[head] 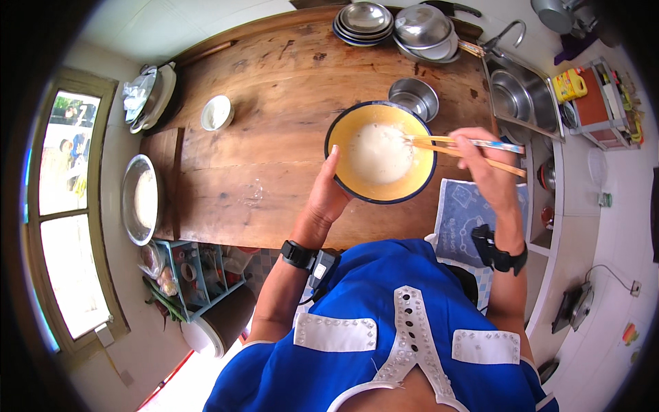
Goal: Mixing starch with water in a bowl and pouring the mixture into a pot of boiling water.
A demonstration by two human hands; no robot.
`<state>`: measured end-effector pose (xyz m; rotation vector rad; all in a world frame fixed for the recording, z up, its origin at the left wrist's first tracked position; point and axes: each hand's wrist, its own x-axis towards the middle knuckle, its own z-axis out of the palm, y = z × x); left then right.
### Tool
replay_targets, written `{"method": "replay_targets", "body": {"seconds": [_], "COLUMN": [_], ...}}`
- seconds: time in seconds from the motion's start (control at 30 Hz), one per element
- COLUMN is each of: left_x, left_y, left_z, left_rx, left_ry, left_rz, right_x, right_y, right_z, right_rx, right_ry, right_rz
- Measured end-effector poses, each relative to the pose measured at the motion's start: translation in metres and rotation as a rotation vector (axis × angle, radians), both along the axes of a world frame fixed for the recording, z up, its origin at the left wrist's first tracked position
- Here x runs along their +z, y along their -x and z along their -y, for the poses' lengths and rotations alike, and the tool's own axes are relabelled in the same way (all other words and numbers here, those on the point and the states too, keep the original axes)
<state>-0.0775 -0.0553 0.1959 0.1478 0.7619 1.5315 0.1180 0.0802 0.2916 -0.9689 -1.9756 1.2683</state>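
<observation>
A yellow enamel bowl [355, 181] with a dark blue rim is held by my left hand [330, 191], the thumb over its near-left rim. Inside the bowl lies a pale, milky batter or liquid [381, 159] with small bubbles on top. My right hand [484, 154] grips a pair of chopsticks [437, 138], whose tips dip into the liquid at its right side. Just behind the bowl stands a round steel pot [418, 95], partly covered by the bowl's rim. To the left, a small white bowl [217, 113] rests on the wooden table [267, 149].
Stacked metal bowls [364, 20] and a lidded pan [425, 31] line the back. At the right is a steel sink [548, 103] with a faucet [509, 33]. A steel basin [129, 206] with white contents sits far left, by a blue shelf [211, 304]. A blue towel [458, 221] hangs near right.
</observation>
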Motion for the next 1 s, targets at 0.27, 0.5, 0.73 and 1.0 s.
{"method": "replay_targets", "body": {"seconds": [0.27,0.5,0.73,1.0], "left_x": [-0.005,-0.02,-0.007,-0.011], "left_y": [-0.016,-0.006,-0.013,-0.009], "left_z": [0.009,0.027,0.014,0.017], "left_rx": [-0.052,0.019,0.0,0.046], "left_ry": [-0.038,-0.1,-0.063,-0.082], "left_rz": [0.097,0.09,0.021,0.001], "right_x": [-0.031,-0.01,-0.039,-0.019], "right_y": [0.014,-0.008,0.015,-0.018], "right_z": [0.023,0.025,0.004,0.004], "right_rx": [-0.055,0.264,0.033,0.184], "right_ry": [0.02,0.401,0.137,0.321], "right_rz": [-0.039,-0.039,-0.192,-0.053]}}
